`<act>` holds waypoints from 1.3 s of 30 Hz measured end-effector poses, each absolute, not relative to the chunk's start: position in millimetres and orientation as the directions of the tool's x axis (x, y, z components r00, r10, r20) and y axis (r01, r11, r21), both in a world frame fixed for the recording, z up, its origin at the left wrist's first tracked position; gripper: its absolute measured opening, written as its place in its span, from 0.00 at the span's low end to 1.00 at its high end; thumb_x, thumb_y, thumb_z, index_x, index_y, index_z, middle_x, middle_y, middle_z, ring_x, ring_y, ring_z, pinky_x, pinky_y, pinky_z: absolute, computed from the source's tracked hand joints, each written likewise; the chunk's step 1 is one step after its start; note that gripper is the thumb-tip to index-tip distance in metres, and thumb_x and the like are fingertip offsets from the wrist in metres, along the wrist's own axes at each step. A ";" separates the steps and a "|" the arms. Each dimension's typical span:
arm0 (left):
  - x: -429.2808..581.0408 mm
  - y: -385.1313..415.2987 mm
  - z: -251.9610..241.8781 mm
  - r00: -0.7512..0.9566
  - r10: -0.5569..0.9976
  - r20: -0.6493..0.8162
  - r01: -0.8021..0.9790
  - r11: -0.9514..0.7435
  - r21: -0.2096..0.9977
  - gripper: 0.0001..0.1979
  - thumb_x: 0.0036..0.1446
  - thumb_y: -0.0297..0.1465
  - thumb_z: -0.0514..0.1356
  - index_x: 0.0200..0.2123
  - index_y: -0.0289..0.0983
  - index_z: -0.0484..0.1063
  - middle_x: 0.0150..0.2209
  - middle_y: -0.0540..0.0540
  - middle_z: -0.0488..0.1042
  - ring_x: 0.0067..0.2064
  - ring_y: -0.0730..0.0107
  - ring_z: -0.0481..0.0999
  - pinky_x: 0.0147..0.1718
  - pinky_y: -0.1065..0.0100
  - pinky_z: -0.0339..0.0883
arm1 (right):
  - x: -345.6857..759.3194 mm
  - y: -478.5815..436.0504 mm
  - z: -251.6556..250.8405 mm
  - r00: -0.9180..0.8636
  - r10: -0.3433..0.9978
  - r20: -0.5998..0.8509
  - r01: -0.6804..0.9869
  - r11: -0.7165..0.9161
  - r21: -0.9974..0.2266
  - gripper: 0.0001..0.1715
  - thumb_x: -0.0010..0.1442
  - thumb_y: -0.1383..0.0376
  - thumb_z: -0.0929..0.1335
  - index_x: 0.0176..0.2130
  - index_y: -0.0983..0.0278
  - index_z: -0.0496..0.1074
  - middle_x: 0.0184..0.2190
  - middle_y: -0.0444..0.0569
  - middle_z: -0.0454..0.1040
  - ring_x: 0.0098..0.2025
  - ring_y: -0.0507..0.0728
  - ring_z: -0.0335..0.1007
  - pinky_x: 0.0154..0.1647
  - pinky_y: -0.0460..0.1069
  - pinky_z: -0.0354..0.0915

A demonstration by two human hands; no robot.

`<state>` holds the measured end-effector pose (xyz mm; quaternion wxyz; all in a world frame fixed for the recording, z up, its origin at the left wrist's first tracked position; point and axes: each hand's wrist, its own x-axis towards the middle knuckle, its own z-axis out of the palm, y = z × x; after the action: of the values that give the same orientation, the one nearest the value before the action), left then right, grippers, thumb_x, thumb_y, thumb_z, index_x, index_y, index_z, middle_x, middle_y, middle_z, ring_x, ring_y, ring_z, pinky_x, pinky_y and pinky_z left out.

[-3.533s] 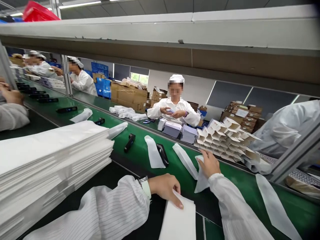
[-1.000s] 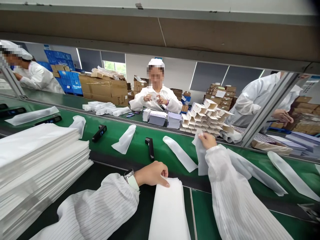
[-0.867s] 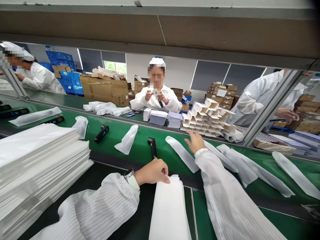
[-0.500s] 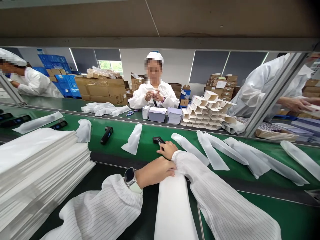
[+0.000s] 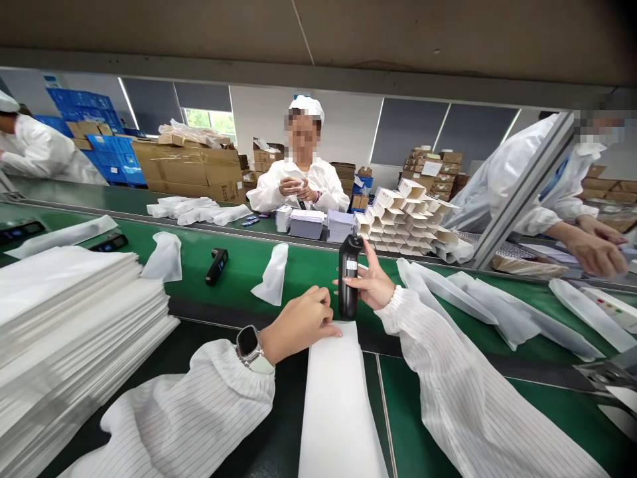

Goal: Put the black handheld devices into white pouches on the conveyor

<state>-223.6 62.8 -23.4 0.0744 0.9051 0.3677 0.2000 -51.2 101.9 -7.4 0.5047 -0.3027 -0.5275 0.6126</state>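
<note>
Device (image 5: pixel 348 299), black with a pale label, is up in the right hand (image 5: pixel 369 287), roughly upright over the green belt (image 5: pixel 311 262). Right grip closed around it: thumb across the front, one finger up along the top, other fingertips showing past the far side. Its lower end is right by the far end of the white sleeve pile (image 5: pixel 333 405); can't tell if touching. Left hand (image 5: pixel 298 322) is at that same end, fingers curled, thumb on the top sheet; can't tell if it pinches anything. Watch (image 5: pixel 247 342) on left wrist. Second device (image 5: pixel 217 267) lies on the belt, loose sleeve (image 5: pixel 272 275) between it and the hands, more sleeves on both sides. Big white stack (image 5: pixel 74 318) at left. Across the belt, co-worker (image 5: pixel 298 182) sits behind booklets (image 5: pixel 306 224), open cartons (image 5: pixel 408 222) beside them.
</note>
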 end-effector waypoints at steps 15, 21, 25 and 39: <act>-222.5 63.4 -21.6 0.571 0.718 0.397 0.646 -0.692 0.322 0.15 0.47 0.41 0.57 0.19 0.35 0.66 0.31 0.50 0.60 0.35 0.70 0.61 0.29 0.71 0.57 | -66.3 100.6 -17.5 -0.198 0.975 0.096 -0.166 0.063 -0.984 0.35 0.41 0.62 0.70 0.45 0.52 0.49 0.24 0.39 0.66 0.25 0.54 0.68 0.24 0.50 0.65; -224.0 61.7 -10.2 0.351 0.770 0.532 0.600 -0.621 0.504 0.11 0.49 0.36 0.56 0.20 0.36 0.66 0.31 0.50 0.58 0.34 0.72 0.62 0.33 0.70 0.58 | -63.4 100.9 -23.0 -0.477 0.879 0.023 0.074 0.066 -0.995 0.19 0.43 0.54 0.68 0.28 0.63 0.59 0.18 0.38 0.61 0.20 0.46 0.58 0.21 0.43 0.58; -225.1 61.0 -2.2 0.319 0.813 0.488 0.527 -0.580 0.621 0.11 0.48 0.37 0.56 0.20 0.36 0.67 0.32 0.50 0.57 0.31 0.74 0.62 0.26 0.72 0.57 | -58.2 101.1 -32.4 -0.741 0.668 -0.069 0.077 -0.017 -0.997 0.24 0.44 0.47 0.64 0.27 0.67 0.65 0.24 0.42 0.62 0.28 0.48 0.60 0.30 0.45 0.60; -235.0 70.2 -25.2 0.683 0.722 -0.109 0.602 -0.473 0.644 0.20 0.38 0.43 0.60 0.33 0.36 0.67 0.32 0.49 0.66 0.33 0.69 0.65 0.26 0.73 0.56 | 35.4 180.4 -15.1 0.062 0.929 0.366 0.578 0.266 -0.772 0.28 0.50 0.46 0.56 0.30 0.68 0.67 0.22 0.47 0.67 0.26 0.55 0.63 0.26 0.49 0.59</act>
<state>-235.0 70.2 -25.2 0.3365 0.8534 0.3879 0.0891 35.4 180.4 -15.1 0.4493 -0.5736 -0.6566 0.1952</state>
